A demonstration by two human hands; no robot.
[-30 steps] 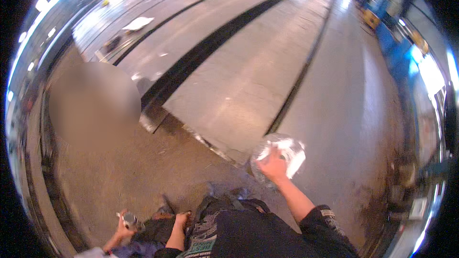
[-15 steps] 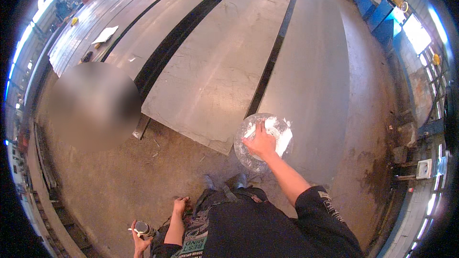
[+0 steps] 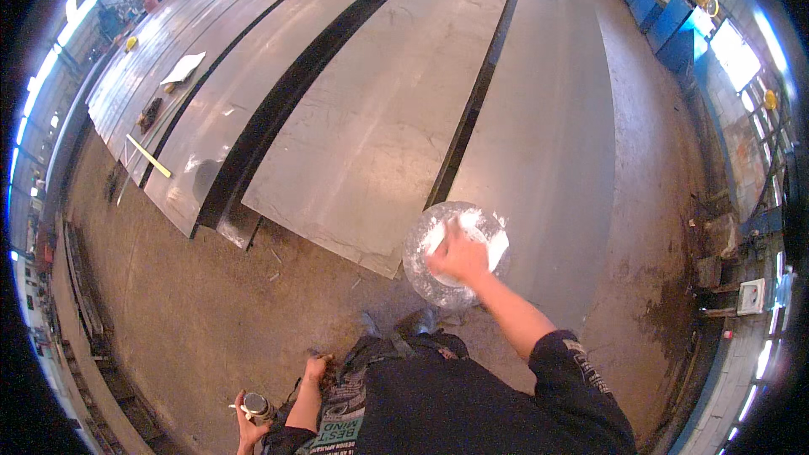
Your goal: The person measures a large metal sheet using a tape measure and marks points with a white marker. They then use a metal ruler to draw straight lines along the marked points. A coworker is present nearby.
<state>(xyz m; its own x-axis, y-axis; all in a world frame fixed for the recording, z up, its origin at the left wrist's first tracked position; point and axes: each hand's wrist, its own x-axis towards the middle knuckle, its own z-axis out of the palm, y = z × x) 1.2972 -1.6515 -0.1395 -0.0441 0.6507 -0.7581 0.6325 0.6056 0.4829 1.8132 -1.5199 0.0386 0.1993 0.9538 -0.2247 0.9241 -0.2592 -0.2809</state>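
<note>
My right hand, smeared by motion, is over a round, greyish dish-like disc dusted with white powder. Its fingers point down at the white middle. The disc lies at the near end of the metal plates, across the gap between two of them. At the lower left, my left hand hangs low with curled fingers; whatever is in it, if anything, is too small to make out. Beside it, a further hand, apparently another person's, holds a can-like container and a thin white stick.
Long grey metal plates run away from me, with dark gaps between them. On the left ones lie a yellow strip, a dark brush-like thing and a white sheet. Blue panels stand far right.
My right hand has moved over the powdered disc and its fingers now blur. A blurred round patch on the left is gone, showing plate ends and the yellow strip. The view has shifted slightly.
</note>
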